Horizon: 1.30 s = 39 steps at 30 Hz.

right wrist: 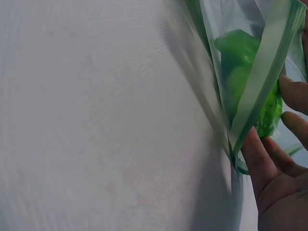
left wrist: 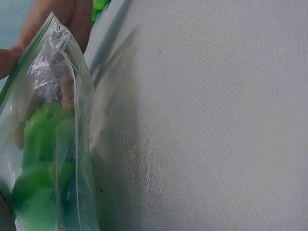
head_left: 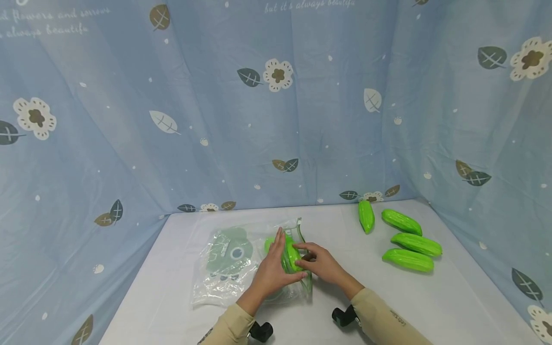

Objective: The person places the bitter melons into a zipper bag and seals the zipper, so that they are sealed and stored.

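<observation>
A clear zip bag [head_left: 204, 290] with a green cartoon print and a green-edged mouth lies flat at its left, its mouth raised. My left hand [head_left: 271, 272] holds the bag near its mouth, fingers pointing up and thumb stretched to the right. At the mouth, my right hand [head_left: 323, 263] grips a bright green, ribbed toy cucumber [head_left: 293, 254] by its end. Its fingertips [right wrist: 260, 154] reach past the zip edge in the right wrist view. Behind the clear film in the left wrist view shows more than one rounded green shape [left wrist: 45, 139]; their far ends are hidden.
Several more toy cucumbers [head_left: 407, 259] lie at the right of the white table [head_left: 345, 287], one toward the back edge. A blue patterned curtain [head_left: 319, 120] hangs behind and on both sides. Black wrist mounts [head_left: 343, 316] sit under the sleeves.
</observation>
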Tool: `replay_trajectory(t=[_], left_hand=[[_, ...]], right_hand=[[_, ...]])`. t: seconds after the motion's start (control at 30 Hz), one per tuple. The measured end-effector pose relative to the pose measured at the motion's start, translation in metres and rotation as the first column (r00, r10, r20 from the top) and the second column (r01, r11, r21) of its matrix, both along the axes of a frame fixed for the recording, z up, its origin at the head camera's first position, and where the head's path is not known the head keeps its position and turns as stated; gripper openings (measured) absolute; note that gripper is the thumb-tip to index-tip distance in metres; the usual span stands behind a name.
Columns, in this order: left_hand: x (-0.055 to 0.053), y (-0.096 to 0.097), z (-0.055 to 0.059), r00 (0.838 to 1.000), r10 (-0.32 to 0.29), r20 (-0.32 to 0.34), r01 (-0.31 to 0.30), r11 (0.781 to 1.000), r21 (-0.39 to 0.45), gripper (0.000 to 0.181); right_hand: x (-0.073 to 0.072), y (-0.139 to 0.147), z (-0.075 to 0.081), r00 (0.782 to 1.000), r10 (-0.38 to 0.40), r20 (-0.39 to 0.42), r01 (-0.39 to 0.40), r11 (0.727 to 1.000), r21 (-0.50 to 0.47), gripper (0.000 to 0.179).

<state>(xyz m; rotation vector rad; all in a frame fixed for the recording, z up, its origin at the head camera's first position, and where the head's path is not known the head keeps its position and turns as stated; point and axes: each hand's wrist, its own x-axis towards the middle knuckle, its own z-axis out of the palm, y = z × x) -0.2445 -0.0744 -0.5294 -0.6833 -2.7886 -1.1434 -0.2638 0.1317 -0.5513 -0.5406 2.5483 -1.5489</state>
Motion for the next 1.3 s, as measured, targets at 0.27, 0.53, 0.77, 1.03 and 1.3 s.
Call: replay_trajectory(t=[0.27,0.53,0.77,1.03,1.3], left_hand=[[-0.001,-0.001,0.001,1.000,-0.006,-0.008,0.006,1.000,-0.002,0.121],[-0.002,-0.003,0.001,1.000,-0.003,-0.011,0.003,1.000,-0.019,0.121],[-0.003,-0.003,0.000,1.000,0.002,-0.003,-0.002,1.000,-0.020,0.120],[-0.002,-0.005,-0.001,1.000,0.007,0.016,-0.007,1.000,0.002,0.119],[-0.002,-0.006,-0.002,1.000,0.016,0.016,-0.016,1.000,0.005,0.121]], right_hand=[[-0.001,-0.005,-0.003,1.000,0.005,0.023,-0.004,1.000,-0.022,0.053],[0.000,-0.006,-0.003,0.999,0.015,0.038,-0.014,0.999,-0.041,0.055],[0.002,-0.003,0.000,1.000,0.010,0.022,-0.010,0.999,-0.030,0.053],[0.004,0.002,-0.002,1.000,-0.004,0.006,0.004,1.000,-0.018,0.051],[0.007,0.017,-0.006,0.998,-0.016,-0.057,0.015,1.000,-0.028,0.047]])
